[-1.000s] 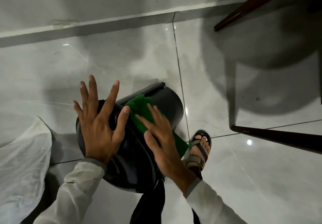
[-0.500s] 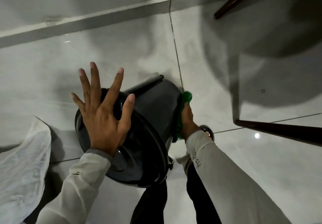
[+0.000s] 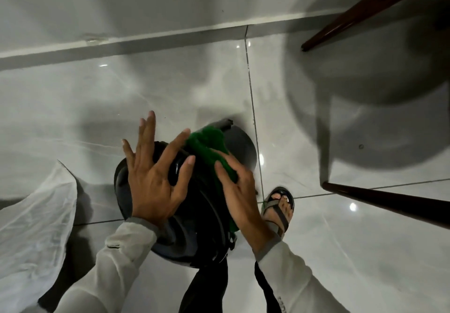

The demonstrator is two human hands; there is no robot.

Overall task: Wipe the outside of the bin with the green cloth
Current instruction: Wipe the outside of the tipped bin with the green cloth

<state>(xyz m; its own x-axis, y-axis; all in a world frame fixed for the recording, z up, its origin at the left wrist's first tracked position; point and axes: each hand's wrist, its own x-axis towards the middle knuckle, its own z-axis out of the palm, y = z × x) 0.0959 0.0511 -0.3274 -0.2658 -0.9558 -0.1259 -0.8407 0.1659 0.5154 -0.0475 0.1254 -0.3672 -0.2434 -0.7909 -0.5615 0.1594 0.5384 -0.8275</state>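
A dark grey round bin (image 3: 194, 227) stands tilted on the pale tiled floor, its lid toward me. My left hand (image 3: 155, 178) lies flat on the lid with fingers spread, holding nothing. My right hand (image 3: 238, 191) presses the green cloth (image 3: 209, 144) against the upper right side of the bin. The cloth bunches past my fingertips and a strip of it shows under my palm.
A crumpled white plastic sheet (image 3: 36, 227) lies on the floor at the left. Two dark wooden furniture legs (image 3: 389, 203) reach in from the right. My sandalled foot (image 3: 280, 208) stands just right of the bin. The wall's skirting (image 3: 146, 42) runs along the back.
My right hand with the cloth has come up from the bin's far right side onto its upper side. My left hand has stayed flat on the lid.
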